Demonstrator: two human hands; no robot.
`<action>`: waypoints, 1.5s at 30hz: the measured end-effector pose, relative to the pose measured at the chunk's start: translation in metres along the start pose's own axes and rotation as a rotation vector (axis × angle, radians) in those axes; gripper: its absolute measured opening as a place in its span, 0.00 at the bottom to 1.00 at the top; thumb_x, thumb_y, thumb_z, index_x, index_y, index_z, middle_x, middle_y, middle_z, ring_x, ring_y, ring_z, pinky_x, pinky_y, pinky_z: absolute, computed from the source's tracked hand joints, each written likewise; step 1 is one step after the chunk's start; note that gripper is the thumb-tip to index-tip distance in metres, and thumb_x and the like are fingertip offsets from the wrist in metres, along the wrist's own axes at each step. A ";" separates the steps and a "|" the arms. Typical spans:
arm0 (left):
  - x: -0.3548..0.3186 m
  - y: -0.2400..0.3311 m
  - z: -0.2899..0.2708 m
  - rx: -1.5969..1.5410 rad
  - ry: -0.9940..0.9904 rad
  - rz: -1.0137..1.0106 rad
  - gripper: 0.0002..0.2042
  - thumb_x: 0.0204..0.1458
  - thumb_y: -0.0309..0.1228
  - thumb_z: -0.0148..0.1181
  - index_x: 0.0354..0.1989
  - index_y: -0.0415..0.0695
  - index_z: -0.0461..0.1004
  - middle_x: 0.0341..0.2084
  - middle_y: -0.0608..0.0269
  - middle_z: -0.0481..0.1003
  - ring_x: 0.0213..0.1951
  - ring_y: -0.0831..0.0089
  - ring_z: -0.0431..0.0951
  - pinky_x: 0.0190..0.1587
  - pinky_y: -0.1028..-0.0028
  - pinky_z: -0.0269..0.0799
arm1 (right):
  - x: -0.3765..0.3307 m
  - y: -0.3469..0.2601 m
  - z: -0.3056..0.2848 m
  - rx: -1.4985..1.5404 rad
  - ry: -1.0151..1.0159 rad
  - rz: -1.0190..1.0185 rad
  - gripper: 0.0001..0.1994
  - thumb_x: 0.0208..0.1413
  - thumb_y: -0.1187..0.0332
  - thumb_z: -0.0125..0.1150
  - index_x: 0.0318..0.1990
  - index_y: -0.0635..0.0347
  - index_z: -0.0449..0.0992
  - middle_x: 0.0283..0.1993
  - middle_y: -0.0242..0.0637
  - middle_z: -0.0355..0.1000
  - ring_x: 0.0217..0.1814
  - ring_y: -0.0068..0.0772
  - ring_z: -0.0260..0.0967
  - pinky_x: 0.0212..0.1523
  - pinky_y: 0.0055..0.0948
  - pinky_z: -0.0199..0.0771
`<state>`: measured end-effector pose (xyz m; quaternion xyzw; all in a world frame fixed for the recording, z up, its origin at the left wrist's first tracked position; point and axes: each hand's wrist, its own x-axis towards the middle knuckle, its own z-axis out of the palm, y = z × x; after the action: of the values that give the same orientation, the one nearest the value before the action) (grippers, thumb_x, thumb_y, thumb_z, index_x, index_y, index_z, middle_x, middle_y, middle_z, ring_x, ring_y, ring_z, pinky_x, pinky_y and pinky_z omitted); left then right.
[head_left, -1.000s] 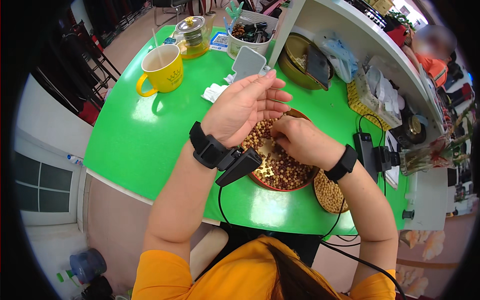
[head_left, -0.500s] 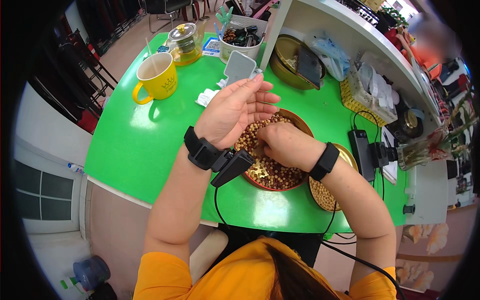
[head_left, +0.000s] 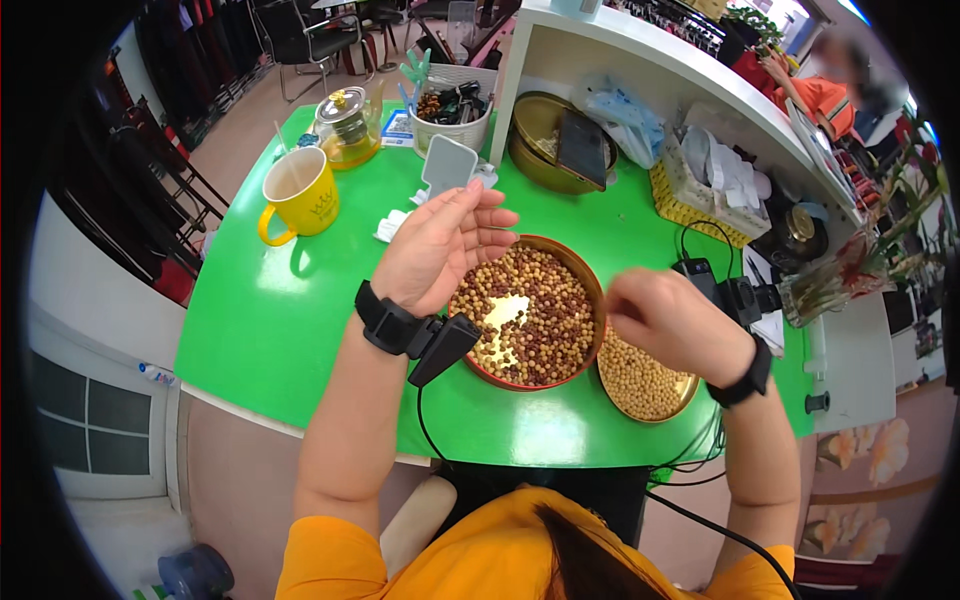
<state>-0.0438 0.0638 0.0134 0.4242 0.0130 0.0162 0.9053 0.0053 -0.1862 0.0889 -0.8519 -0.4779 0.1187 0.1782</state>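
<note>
Right hand [head_left: 670, 325]: fingers curled inward in a narrow grip, fingertips turned down and partly hidden behind the knuckles. Whether a bean is held between them cannot be told from this view. Left hand [head_left: 440, 245]: wide, palm turned inward, fingers extended and slightly spread, nothing visible in it. It is located at the upper left edge of the large round bowl [head_left: 588, 280]; contact with the rim cannot be confirmed.

Position of contents: mixed beans [head_left: 550, 310], pale and dark reddish-brown, lie in the large bowl, with a bare patch of shiny floor exposed left of centre. Pale beans [head_left: 642, 380] lie in the small dish [head_left: 690, 392], just to the right of the large bowl and nearer the person. No dark beans are distinguishable in its visible part. Both containers rest on the green table [head_left: 330, 370].

Change of state: half a second ago the right hand was down among the mixed beans. It has since left the large bowl and moved to the right, and now appears above the far edge of the small dish. The left hand has kept its open pose.

Significance: the mixed beans are now unobstructed by the right hand, and the work appears to have shifted from the large bowl to the small dish. Completion of any transfer cannot be verified, since the fingertips are concealed.
</note>
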 end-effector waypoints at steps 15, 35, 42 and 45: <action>-0.012 0.000 0.031 0.112 -0.148 0.024 0.15 0.62 0.37 0.42 0.45 0.39 0.69 0.37 0.54 0.76 0.40 0.62 0.76 0.47 0.64 0.72 | -0.183 0.050 0.077 0.997 0.727 0.453 0.08 0.55 0.76 0.55 0.43 0.67 0.72 0.38 0.35 0.72 0.35 0.22 0.70 0.32 0.21 0.71; -0.072 0.001 0.011 0.788 0.348 0.015 0.16 0.58 0.37 0.52 0.48 0.38 0.66 0.41 0.58 0.73 0.29 0.75 0.75 0.32 0.77 0.73 | -0.203 0.077 0.129 1.112 0.675 0.171 0.19 0.56 0.73 0.54 0.55 0.66 0.64 0.43 0.38 0.69 0.37 0.21 0.68 0.39 0.19 0.70; -0.073 -0.015 -0.003 0.677 0.307 -0.076 0.16 0.58 0.36 0.52 0.47 0.37 0.67 0.40 0.59 0.73 0.25 0.78 0.72 0.31 0.78 0.72 | -0.219 0.045 0.053 1.099 0.708 0.209 0.42 0.56 0.78 0.51 0.69 0.50 0.27 0.29 0.35 0.70 0.26 0.20 0.67 0.28 0.19 0.70; -0.072 -0.015 -0.006 0.679 0.310 -0.041 0.14 0.59 0.35 0.50 0.46 0.36 0.68 0.40 0.59 0.74 0.25 0.77 0.73 0.30 0.76 0.72 | -0.206 0.025 -0.001 1.011 1.034 0.045 0.44 0.55 0.79 0.51 0.69 0.49 0.25 0.26 0.35 0.69 0.23 0.19 0.64 0.23 0.18 0.67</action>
<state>-0.1156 0.0558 -0.0018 0.6924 0.1629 0.0568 0.7005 -0.0813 -0.3748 0.0858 -0.6220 -0.2016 -0.0893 0.7513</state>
